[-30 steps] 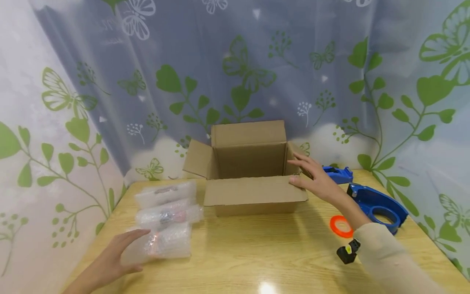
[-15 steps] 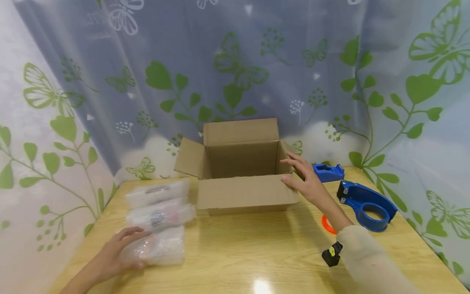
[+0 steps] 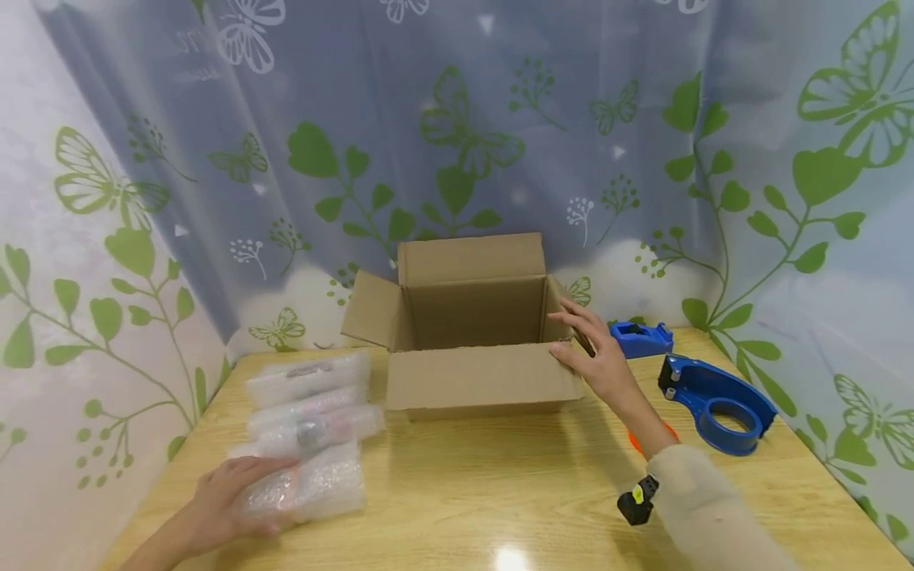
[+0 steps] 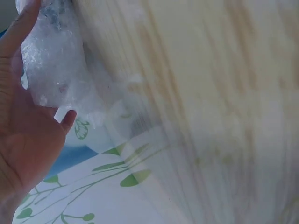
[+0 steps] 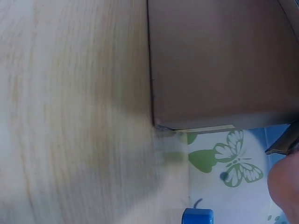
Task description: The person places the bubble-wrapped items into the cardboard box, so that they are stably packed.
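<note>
My left hand point(image 3: 232, 503) holds the nearest bubble-wrapped package point(image 3: 317, 484), thumb on its near side and fingers across its far left. In the left wrist view the clear bubble wrap point(image 4: 56, 56) lies between thumb and fingers; what is wrapped inside cannot be made out, apart from a pinkish patch. An open cardboard box point(image 3: 481, 381) stands mid-table with its flaps spread. My right hand point(image 3: 596, 353) grips the box's front right corner, thumb on the front flap and fingers at the right flap. Only a blurred fingertip point(image 5: 285, 186) shows in the right wrist view.
More bubble-wrapped packages point(image 3: 307, 377) lie behind the held one, left of the box. To the right are a small blue tape dispenser point(image 3: 643, 339), a larger blue tape dispenser point(image 3: 724, 412) and an orange ring point(image 3: 635, 442), partly behind my forearm. A patterned curtain point(image 3: 457, 119) hangs behind.
My left hand has come down from beside the nearest package and taken hold of it; the package has tilted slightly. My right hand stays at the box corner. The head view has shifted a little.
</note>
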